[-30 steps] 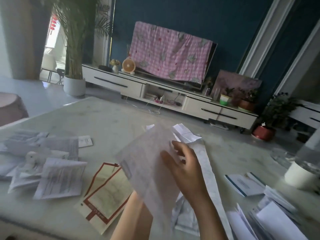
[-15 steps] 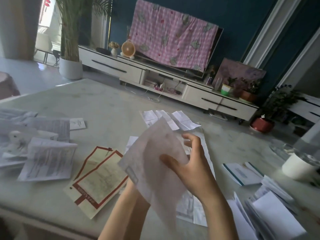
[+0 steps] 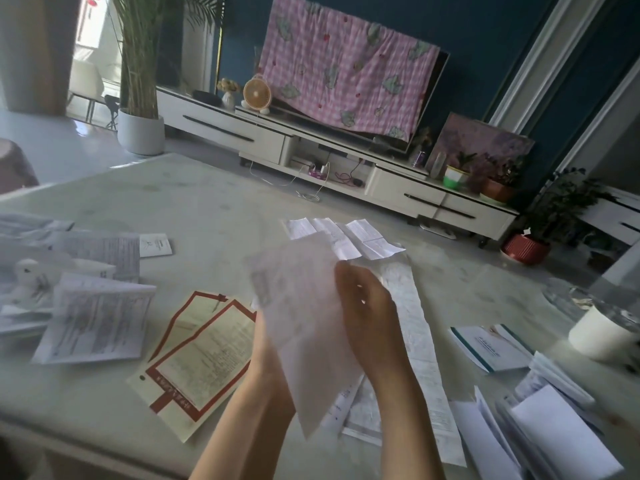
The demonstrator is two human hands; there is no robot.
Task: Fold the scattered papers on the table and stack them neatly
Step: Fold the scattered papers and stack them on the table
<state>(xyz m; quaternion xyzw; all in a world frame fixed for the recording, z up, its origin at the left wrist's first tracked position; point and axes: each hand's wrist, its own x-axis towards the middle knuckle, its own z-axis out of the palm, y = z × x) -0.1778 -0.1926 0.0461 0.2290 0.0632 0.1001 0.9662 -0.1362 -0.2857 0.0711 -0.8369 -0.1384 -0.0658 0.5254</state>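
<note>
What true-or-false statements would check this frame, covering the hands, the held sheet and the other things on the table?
1. The right hand grips a thin white printed sheet raised above the pale marble table. True.
2. The red-bordered cream paper lies right of both hands. False: it lies flat on the table, left of them.
3. A long narrow white receipt strip lies on the table beside the right hand. True.
4. The white cylindrical container stands at the table's left edge. False: it stands at the far right.
5. The left hand shows all its fingers. False: the sheet hides them.
</note>
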